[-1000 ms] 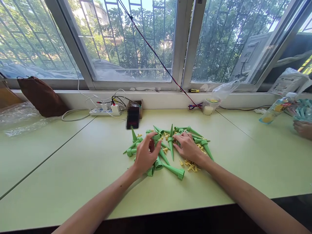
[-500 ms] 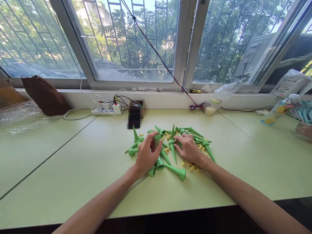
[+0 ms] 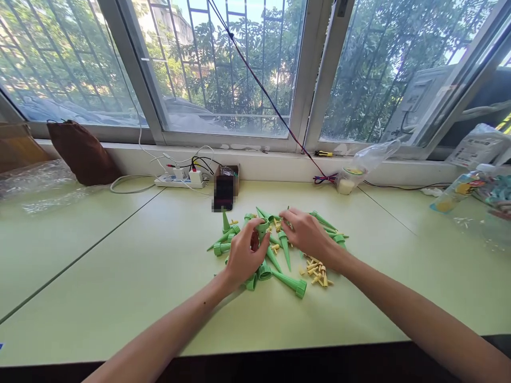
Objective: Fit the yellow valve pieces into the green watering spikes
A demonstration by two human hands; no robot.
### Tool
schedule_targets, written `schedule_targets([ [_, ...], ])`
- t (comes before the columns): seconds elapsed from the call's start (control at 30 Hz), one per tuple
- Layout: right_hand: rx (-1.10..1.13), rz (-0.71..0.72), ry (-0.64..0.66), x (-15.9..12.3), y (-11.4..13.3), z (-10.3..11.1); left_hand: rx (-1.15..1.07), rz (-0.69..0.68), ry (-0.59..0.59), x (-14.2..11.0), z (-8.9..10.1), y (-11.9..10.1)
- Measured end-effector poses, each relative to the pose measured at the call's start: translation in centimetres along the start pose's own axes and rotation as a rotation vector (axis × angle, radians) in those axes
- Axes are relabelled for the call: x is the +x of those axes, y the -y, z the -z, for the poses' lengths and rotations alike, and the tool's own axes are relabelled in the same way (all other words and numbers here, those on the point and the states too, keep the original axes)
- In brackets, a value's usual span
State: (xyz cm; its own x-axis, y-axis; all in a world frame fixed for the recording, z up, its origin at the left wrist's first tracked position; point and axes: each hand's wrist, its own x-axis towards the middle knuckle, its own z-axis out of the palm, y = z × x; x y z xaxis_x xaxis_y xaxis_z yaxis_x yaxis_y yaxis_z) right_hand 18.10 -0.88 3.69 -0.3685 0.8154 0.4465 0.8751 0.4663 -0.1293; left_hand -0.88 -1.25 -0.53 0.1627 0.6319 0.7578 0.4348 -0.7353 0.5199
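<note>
My left hand [image 3: 246, 251] is closed around a green plastic plant-watering spike [image 3: 262, 227], its wide round collar facing up between thumb and fingers. Over the middle of the pile is my right hand [image 3: 305, 231], fingers bent downward and a little apart, with nothing visible between them. Just under its fingertips lies a green spike [image 3: 285, 250], while small yellow pieces [image 3: 278, 225] sit to their left. Other green spikes [image 3: 290, 283] lie around both hands. A heap of little yellow T-shaped fittings [image 3: 318, 271] rests below the right wrist.
Behind the pile stands a dark phone [image 3: 223, 192] against a small box. A power strip [image 3: 179, 181] with cables is left of it. A cup in a plastic bag [image 3: 348, 182] and a bottle [image 3: 457, 189] stand to the right; a brown bag [image 3: 83, 154] leans at the left.
My right hand has moved left and slightly away from me over the pile, uncovering more yellow fittings. My left hand keeps its hold. Another person's hand at the far right is gone from view.
</note>
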Motion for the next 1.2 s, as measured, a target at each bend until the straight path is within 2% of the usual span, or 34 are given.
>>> schedule_targets([
  [0.13, -0.141, -0.135, 0.359, 4.6, 2.3, 0.0, -0.005, 0.015, -0.015, 0.0, -0.1, 0.2],
  [0.27, -0.145, -0.195, 0.465, 7.8, 3.4, -1.9, 0.014, 0.022, -0.023, 0.0, -0.2, 0.4],
  [0.4, -0.137, -0.271, 0.508, 9.3, 3.4, -3.9, 0.008, 0.018, -0.02, 0.0, -0.2, 0.3],
  [0.5, -0.143, -0.31, 0.531, 9.7, 3.2, -4.7, 0.011, 0.008, -0.018, 0.0, -0.1, 0.1],
  [0.73, -0.152, -0.332, 0.558, 9.6, 3.3, -4.5, -0.005, -0.012, -0.012, -0.2, -0.2, 0.0],
  [1.2, -0.149, -0.368, 0.533, 9.4, 3.2, -4.7, -0.03, -0.006, 0.015, -0.4, -0.4, 0.5],
])
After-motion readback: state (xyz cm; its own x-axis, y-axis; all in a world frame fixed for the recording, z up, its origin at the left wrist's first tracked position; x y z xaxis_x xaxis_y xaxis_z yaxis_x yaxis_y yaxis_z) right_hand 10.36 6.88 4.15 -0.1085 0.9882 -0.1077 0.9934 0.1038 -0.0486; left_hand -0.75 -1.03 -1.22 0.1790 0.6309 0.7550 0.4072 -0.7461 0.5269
